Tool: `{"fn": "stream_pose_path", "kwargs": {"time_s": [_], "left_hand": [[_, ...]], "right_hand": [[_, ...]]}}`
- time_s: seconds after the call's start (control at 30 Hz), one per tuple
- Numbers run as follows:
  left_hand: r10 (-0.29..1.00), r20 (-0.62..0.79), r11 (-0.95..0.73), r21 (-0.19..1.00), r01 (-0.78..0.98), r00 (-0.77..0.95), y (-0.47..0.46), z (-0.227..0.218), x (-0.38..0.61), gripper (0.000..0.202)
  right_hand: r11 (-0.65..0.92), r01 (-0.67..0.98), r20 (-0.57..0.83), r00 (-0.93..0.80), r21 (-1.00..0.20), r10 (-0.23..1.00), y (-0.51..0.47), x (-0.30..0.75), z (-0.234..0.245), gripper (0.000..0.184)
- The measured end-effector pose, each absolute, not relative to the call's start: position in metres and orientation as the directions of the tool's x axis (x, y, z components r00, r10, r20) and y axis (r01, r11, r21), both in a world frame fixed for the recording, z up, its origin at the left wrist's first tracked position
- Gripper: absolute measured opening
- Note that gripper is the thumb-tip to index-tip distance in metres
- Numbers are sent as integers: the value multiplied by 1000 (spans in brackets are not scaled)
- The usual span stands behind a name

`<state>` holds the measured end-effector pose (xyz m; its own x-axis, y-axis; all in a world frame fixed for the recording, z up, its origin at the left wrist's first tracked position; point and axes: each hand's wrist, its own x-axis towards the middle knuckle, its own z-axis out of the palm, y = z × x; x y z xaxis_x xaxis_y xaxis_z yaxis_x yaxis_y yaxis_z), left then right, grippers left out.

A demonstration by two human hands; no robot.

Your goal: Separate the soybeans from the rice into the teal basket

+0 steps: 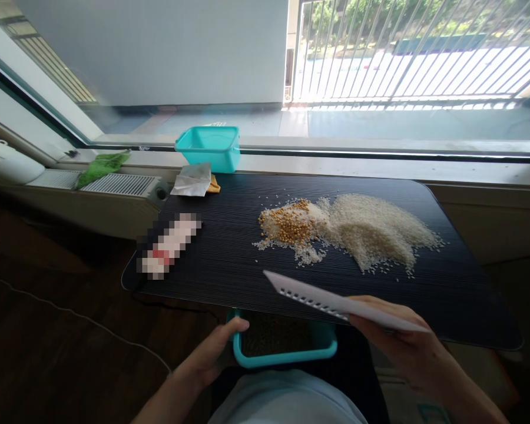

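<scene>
My left hand [216,348] grips the left side of a teal plastic tub [287,357] at my lap, thumb over the rim. The tub sits just under the table's near edge, with dark contents I cannot make out. In my right hand [391,324] is a folded-looking sheet of white paper [311,292] with a row of punched holes; it tilts above the near edge of the table. Beyond it, a spread heap of white rice [375,229] lies on the dark tabletop. Yellow peas or similar round grains [297,222] are piled on the heap's left end.
A second teal tub [212,152] stands at the far edge by the window, with a white paper piece [193,180] beside it. A blurred-out object [172,244] lies on the table's left. A green cloth [100,169] rests on the radiator [121,184].
</scene>
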<state>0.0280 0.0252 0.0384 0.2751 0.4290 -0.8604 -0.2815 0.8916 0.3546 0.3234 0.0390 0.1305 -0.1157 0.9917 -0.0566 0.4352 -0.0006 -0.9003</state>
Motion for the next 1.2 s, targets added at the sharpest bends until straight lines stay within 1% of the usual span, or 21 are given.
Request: {"fn": "stream_pose_path", "kwargs": {"time_s": [0.07,0.13,0.17,0.23,0.5,0.77,0.83,0.97,1.07,1.13,1.2], "left_hand": [[431,-864,891,361,-276,261,25,38,27,44],[430,-865,891,359,-278,260,25,39,29,41],[429,-864,891,357,-280,263,25,39,31,40],[429,-858,892,354,-282,281,25,40,37,39],[421,-861,898,353,-263,285,26,38,49,37],[434,-856,892,366,-263,281,28,37,49,34],[433,-855,891,360,-275,286,27,35,47,35],[438,-864,883,362,-298,249,27,32,40,38],[454,-865,873,383,-303,214,28,34,32,38],[454,-871,869,387,-307,188,29,34,27,37],[450,-875,868,381,-317,179,29,34,21,37]], "right_hand": [[-105,460,-21,185,-882,983,44,326,127,18],[-193,470,16,404,-861,914,53,330,123,20],[-216,468,30,464,-857,885,58,332,121,20],[-231,453,33,503,-861,864,68,338,117,21],[-226,331,-81,399,-916,913,90,355,100,27],[-185,232,-85,385,-955,919,92,325,108,25],[-187,246,-79,390,-951,917,91,321,112,26],[-172,317,-23,425,-933,905,95,313,117,26],[-129,344,-17,310,-930,950,104,304,117,25],[-93,354,-15,215,-931,977,112,295,116,26],[-63,370,-2,163,-927,987,120,286,114,29]]}}
